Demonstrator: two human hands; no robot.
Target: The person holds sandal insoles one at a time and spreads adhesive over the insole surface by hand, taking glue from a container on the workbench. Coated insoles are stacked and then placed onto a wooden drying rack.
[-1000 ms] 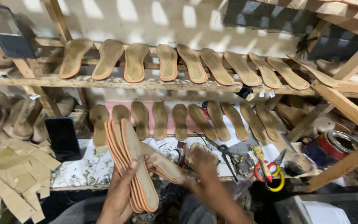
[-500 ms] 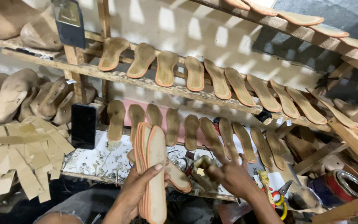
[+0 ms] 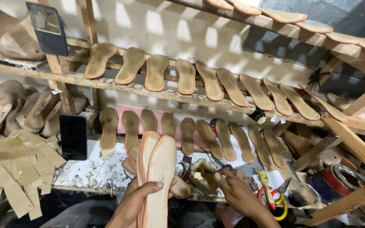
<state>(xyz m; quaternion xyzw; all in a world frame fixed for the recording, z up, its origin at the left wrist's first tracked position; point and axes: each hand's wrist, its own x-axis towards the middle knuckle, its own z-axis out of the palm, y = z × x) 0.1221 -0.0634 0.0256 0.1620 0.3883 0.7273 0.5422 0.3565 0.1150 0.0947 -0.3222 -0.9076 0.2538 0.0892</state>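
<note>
L hand (image 3: 138, 202) grips a stack of tan insoles (image 3: 156, 177), thumb pressed across the front one, stack held upright over the near edge of the workbench (image 3: 89, 171). R hand (image 3: 233, 190) sits at the bench's near edge, centre-right, fingers curled onto a glue-caked pot (image 3: 202, 177); exact pinch unclear. Red-and-yellow scissors (image 3: 275, 198) lie just right of the R hand. Single insoles lean in rows on the wooden rack (image 3: 148, 90) behind. Black phone (image 3: 73, 137) stands at bench's left end, w/ cardboard strips (image 3: 13, 169) left of it.
</note>
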